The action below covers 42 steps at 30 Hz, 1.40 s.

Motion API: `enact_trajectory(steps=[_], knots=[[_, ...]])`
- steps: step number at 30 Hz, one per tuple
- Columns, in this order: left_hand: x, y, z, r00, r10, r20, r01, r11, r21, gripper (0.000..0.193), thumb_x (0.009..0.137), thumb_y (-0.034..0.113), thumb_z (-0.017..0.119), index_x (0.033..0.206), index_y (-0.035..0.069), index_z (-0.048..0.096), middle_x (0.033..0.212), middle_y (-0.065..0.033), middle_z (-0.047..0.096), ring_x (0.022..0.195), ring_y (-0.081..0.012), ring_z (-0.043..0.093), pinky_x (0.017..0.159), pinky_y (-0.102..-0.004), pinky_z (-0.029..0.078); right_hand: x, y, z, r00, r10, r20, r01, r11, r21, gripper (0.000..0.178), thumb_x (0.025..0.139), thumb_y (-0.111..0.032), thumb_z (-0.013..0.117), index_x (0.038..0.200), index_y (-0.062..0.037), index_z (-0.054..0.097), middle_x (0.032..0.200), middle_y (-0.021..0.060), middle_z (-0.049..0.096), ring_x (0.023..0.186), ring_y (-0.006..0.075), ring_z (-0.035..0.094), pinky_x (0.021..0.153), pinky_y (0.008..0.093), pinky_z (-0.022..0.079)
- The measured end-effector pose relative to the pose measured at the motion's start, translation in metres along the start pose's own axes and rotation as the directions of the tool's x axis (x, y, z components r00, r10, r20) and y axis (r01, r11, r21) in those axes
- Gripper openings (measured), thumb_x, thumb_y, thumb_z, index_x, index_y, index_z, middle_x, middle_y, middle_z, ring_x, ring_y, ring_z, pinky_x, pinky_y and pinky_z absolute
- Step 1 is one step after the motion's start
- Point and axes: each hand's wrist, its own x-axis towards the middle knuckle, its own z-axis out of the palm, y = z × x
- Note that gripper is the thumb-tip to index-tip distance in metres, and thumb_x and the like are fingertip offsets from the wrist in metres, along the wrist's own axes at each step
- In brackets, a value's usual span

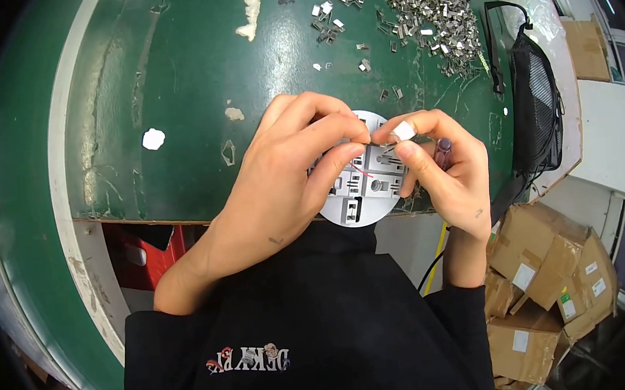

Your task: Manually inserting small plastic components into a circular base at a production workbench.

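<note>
A round white plastic base (374, 214) with moulded compartments and small metal parts lies at the table's near edge, partly under my hands. My left hand (301, 151) reaches over its left side, thumb and index finger pinched together; what lies between them is too small to make out. A thin red wire (362, 170) runs over the base just below those fingertips. My right hand (443, 157) is closed at the base's right side, its fingertips close to the left ones. Within its curled fingers sits a small tool with a translucent purplish handle (443, 146). White tape (403, 131) wraps one right fingertip.
A large pile of small metal clips (423, 14) spreads over the green table (191, 79) at the far right. A black mesh bag (536, 94) lies at the right edge. Cardboard boxes (535, 272) stand below on the right. A white scrap (153, 139) lies at left.
</note>
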Motion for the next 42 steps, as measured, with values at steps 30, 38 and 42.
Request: enact_trajectory(steps=[30, 38, 42], knots=[[-0.007, -0.003, -0.006, 0.992, 0.122, -0.012, -0.121, 0.992, 0.036, 0.015, 0.082, -0.008, 0.064, 0.096, 0.0, 0.065, 0.121, -0.0122, 0.057, 0.097, -0.0207, 0.055, 0.08, -0.0287, 0.048, -0.003, -0.009, 0.025, 0.925, -0.364, 0.112, 0.349, 0.691, -0.634, 0.019, 0.076, 0.013, 0.065, 0.089, 0.001, 0.058, 0.092, 0.009, 0.063, 0.059, 0.0124, 0.043, 0.051, 0.0254, 0.036], [-0.005, -0.005, -0.008, 0.983, 0.183, 0.003, -0.183, 0.979, 0.095, 0.018, 0.08, -0.007, 0.065, 0.096, 0.0, 0.063, 0.12, -0.0124, 0.056, 0.098, -0.0233, 0.055, 0.082, -0.0301, 0.049, 0.0, -0.013, 0.029, 0.904, -0.386, 0.184, 0.397, 0.598, -0.696, 0.021, 0.075, 0.014, 0.066, 0.088, 0.0005, 0.058, 0.089, 0.0093, 0.063, 0.058, 0.015, 0.043, 0.05, 0.026, 0.037], [-0.006, -0.005, -0.007, 0.985, 0.175, -0.001, -0.174, 0.98, 0.1, 0.018, 0.08, -0.008, 0.065, 0.096, 0.0, 0.064, 0.121, -0.0125, 0.057, 0.099, -0.0226, 0.056, 0.083, -0.0294, 0.049, 0.001, -0.013, 0.03, 0.91, -0.349, 0.223, 0.395, 0.569, -0.721, 0.021, 0.074, 0.014, 0.066, 0.088, 0.0002, 0.058, 0.086, 0.0088, 0.062, 0.057, 0.0148, 0.043, 0.05, 0.0258, 0.037]])
